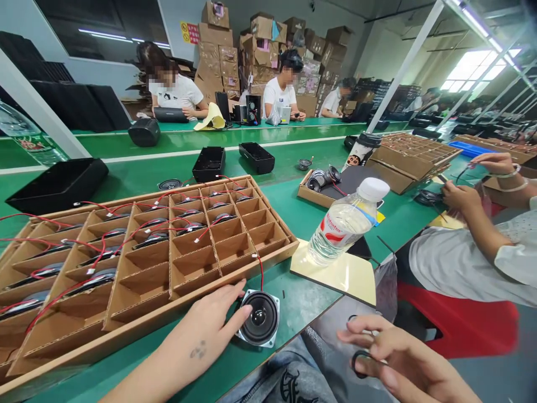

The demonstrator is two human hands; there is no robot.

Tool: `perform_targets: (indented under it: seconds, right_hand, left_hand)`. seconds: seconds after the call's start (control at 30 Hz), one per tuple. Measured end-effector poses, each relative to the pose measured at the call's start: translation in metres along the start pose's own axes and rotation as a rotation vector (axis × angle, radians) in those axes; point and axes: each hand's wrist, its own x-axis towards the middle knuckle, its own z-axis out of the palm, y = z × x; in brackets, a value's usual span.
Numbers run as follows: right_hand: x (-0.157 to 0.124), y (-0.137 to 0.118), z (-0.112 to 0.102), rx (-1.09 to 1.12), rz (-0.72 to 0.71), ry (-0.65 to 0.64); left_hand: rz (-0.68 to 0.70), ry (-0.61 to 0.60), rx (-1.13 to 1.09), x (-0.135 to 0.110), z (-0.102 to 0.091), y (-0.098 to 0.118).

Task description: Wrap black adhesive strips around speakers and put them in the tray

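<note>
My left hand grips a small square-framed speaker lying face up on the green bench, its thumb over the near rim. A red wire with a white plug runs from the speaker to the cardboard tray's edge. Over my lap, my right hand is closed on a black ring; a second dark bit shows by its upper fingers, and I cannot tell whether it is part of the same ring. Beside my left hand stands the divided cardboard tray, with wired speakers in many compartments.
A water bottle stands on a pale yellow sheet right of the speaker. Behind are black speaker housings, a small box of speakers and a patterned cup. A co-worker's hands are at the right.
</note>
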Motion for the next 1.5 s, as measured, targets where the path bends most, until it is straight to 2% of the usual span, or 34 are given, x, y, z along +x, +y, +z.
perform_targets:
  seconds: [0.07,0.13,0.2,0.27,0.4,0.57,0.73,0.9,1.07,1.27,1.5]
  right_hand:
    - [0.010,-0.002,0.010,0.017,0.011,0.017]
    - [0.016,-0.002,0.016,0.053,0.009,0.023]
    - [0.021,-0.002,0.022,0.111,0.013,0.003]
    - [0.027,-0.003,0.028,0.139,0.036,-0.020]
    - [0.040,-0.005,0.040,0.165,0.126,-0.043]
    - [0.059,-0.004,0.047,0.214,0.253,-0.157]
    - [0.086,-0.001,0.052,0.015,0.281,-0.201]
    - [0.109,0.004,0.061,-0.213,0.260,-0.275]
    - [0.120,0.002,0.069,-0.429,0.194,-0.343]
    - [0.128,0.003,0.071,-0.475,0.216,-0.399]
    - [0.133,0.006,0.070,-0.501,0.229,-0.447]
  left_hand:
    - [0.103,0.065,0.121,-0.006,0.003,-0.010]
    - [0.305,0.106,0.125,-0.006,0.006,-0.018]
    - [0.470,0.047,0.017,0.000,0.008,-0.022]
    - [0.524,-0.076,-0.104,0.008,0.008,-0.022]
    - [0.460,-0.198,-0.205,0.020,0.009,-0.015]
    - [0.411,-0.204,-0.313,0.022,0.014,-0.013]
    - [0.421,-0.234,-0.331,0.014,0.016,-0.017]
    - [0.346,-0.318,-0.358,0.010,0.020,-0.020]
    - [0.315,-0.322,-0.415,0.013,0.025,-0.027]
    - [0.361,-0.357,-0.555,0.017,0.022,-0.028]
    - [0.309,-0.367,-0.536,0.017,0.022,-0.028]
